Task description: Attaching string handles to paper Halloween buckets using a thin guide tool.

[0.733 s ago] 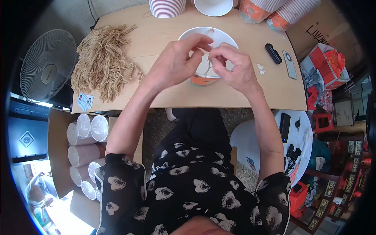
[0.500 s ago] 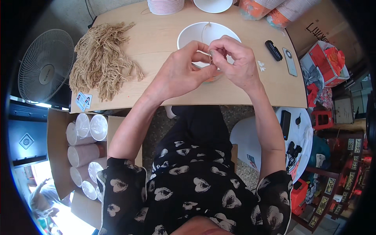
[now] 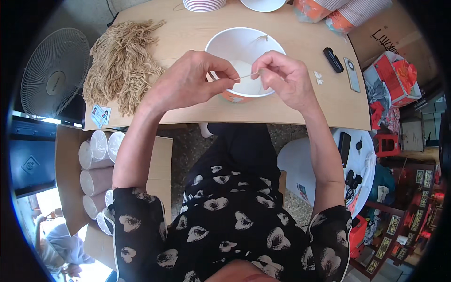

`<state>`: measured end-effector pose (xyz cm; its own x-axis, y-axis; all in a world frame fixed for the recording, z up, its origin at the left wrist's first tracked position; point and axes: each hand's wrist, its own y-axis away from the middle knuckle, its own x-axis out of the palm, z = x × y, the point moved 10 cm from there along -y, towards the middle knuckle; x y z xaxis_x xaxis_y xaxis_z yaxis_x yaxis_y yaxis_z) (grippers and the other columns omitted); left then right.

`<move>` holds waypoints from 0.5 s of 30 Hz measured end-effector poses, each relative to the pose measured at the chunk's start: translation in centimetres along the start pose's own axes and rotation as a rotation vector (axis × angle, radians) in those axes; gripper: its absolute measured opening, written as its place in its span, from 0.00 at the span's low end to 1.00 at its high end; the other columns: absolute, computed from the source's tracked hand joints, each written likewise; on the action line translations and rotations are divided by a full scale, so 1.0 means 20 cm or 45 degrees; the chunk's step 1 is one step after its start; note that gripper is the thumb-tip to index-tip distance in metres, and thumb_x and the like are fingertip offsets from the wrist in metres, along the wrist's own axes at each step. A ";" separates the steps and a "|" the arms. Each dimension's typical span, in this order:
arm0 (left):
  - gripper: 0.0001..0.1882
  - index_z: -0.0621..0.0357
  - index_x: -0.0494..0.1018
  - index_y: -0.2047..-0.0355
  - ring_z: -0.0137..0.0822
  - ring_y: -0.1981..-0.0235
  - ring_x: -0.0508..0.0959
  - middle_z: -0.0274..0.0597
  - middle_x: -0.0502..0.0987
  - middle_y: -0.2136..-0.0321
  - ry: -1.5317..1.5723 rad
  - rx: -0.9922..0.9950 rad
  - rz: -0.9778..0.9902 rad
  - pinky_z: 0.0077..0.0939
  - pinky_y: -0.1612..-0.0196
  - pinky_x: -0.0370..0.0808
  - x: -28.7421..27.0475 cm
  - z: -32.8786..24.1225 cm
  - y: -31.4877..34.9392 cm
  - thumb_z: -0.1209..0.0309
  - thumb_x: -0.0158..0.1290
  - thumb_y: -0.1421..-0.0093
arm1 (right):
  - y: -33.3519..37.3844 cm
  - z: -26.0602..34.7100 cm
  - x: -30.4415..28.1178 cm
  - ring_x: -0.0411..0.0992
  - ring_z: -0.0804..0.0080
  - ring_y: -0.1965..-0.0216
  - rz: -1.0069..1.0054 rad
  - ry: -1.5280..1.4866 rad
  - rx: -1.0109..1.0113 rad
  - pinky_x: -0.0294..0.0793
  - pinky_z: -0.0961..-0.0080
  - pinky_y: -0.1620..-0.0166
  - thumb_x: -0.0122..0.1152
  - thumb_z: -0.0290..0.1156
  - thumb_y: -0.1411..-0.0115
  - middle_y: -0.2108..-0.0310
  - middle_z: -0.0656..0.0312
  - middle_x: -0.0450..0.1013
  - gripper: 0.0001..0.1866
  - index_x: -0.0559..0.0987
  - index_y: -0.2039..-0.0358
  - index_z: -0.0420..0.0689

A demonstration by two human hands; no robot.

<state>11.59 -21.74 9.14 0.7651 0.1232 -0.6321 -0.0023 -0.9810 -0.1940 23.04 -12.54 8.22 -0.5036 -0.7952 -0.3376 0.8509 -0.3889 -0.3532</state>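
Fingertips (image 3: 231,75) of the left hand (image 3: 190,82) pinch one end of a thin tan string (image 3: 248,74) — the right hand (image 3: 286,80) pinches the other end between thumb and forefinger, so the short strand runs taut between them. Both hands hover at the upper middle of the frame, right over a white paper bowl (image 3: 245,49) standing on the wooden table (image 3: 300,105). A loose heap of tan strings (image 3: 121,63) lies at the upper left. Toward the upper right — well apart from the hands — sit a small black device (image 3: 333,59) and a flat grey remote (image 3: 352,74).
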 end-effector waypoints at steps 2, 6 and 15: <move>0.08 0.60 0.83 0.60 0.20 0.75 0.75 0.35 0.84 0.72 0.081 0.005 0.021 0.19 0.73 0.70 0.00 0.04 0.01 0.73 0.60 0.38 | -0.02 0.05 0.02 0.70 0.84 0.73 0.012 -0.124 0.063 0.70 0.84 0.73 0.56 0.25 0.37 0.69 0.65 0.78 0.07 0.79 0.62 0.36; 0.08 0.61 0.83 0.60 0.18 0.75 0.75 0.33 0.84 0.72 0.237 -0.069 -0.073 0.17 0.73 0.69 -0.01 0.07 0.01 0.72 0.60 0.37 | -0.05 0.04 0.06 0.72 0.84 0.72 -0.006 -0.339 0.182 0.70 0.87 0.73 0.59 0.29 0.34 0.65 0.63 0.80 0.12 0.80 0.55 0.35; 0.08 0.63 0.82 0.61 0.19 0.72 0.78 0.36 0.84 0.72 0.424 -0.259 -0.095 0.15 0.69 0.75 0.04 0.10 0.02 0.71 0.60 0.36 | -0.03 0.05 0.07 0.73 0.83 0.76 -0.147 0.135 0.176 0.72 0.84 0.72 0.73 0.28 0.43 0.73 0.66 0.78 0.10 0.84 0.63 0.38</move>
<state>10.97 -21.81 7.04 0.9255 0.1726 -0.3372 0.1630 -0.9850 -0.0567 22.05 -13.84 8.74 -0.6057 -0.6913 -0.3941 0.7954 -0.5405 -0.2743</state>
